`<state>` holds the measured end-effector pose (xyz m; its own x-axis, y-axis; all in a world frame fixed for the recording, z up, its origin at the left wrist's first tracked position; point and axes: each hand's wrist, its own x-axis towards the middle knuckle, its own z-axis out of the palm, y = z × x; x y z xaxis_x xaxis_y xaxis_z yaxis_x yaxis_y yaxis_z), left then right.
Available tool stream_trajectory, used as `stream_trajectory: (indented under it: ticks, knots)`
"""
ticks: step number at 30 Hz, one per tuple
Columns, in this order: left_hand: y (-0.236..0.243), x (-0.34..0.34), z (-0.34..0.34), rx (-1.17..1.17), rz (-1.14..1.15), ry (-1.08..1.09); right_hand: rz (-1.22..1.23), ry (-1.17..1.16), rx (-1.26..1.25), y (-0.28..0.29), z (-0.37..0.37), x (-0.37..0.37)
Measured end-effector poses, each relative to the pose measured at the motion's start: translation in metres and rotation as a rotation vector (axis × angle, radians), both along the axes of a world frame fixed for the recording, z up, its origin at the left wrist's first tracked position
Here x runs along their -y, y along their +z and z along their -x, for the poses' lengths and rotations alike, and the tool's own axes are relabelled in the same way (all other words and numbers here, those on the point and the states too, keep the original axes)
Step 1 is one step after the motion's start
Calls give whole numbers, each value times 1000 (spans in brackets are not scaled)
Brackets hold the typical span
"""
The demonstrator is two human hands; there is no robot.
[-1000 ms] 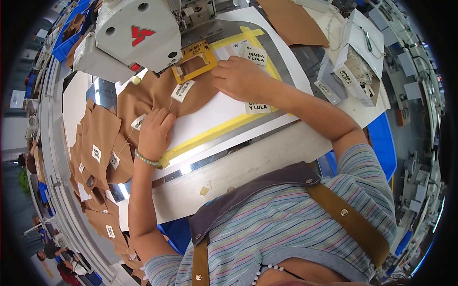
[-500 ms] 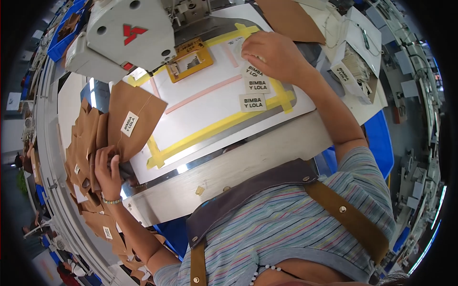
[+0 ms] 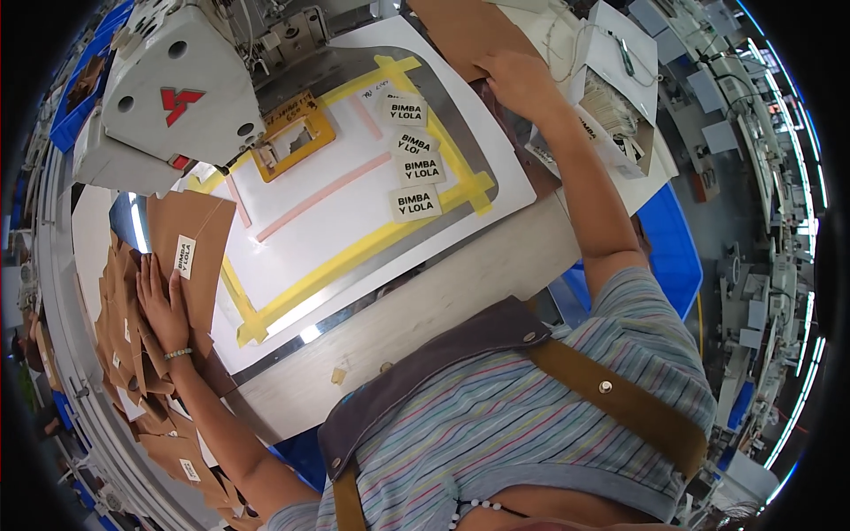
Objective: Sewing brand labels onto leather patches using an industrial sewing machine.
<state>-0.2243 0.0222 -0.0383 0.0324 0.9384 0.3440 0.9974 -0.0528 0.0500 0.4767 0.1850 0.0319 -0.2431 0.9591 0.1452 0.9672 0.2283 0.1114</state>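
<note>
My left hand (image 3: 163, 311) lies with its fingers stretched out on a brown fabric panel (image 3: 205, 223) that bears a white printed label (image 3: 184, 257). This panel rests at the near end of a heap of brown pieces (image 3: 119, 310). Far right, my right hand (image 3: 516, 81) has its fingertips closed at the edge of a large brown panel (image 3: 460, 37); the thumb is partly hidden. Loose white labels lie on the taped white board (image 3: 310, 243): one higher label (image 3: 404, 111), two overlapping ones below it, and a lower label (image 3: 415, 203).
A sewing machine head (image 3: 173, 97) stands over the board's far left, with a yellow clamp frame (image 3: 315, 133) beside it. At right are a white box (image 3: 645, 146) full of labels and a blue bin (image 3: 677, 252). A steel table edge (image 3: 398, 310) runs before me.
My right hand has left a label on the board and moved to the brown panel at far right. My left hand has shifted up the labelled panel, its fingers straightening. The view has turned slightly.
</note>
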Motion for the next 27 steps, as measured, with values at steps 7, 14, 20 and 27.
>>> stream_trajectory:
  ticks: [7, 14, 20, 27]
  knots:
    - [46, 7, -68, 6, -108, -102, -42, -100, -139, -2, -19, -13]
    - [90, 15, -154, 181, -106, -308, 70, -52, -256, 19, -19, -34]
    - [84, 16, -186, 210, 12, -521, -141, 243, -116, -21, -16, -18]
    - [70, 22, -188, 303, 103, -478, -132, 65, 41, -20, 6, -51]
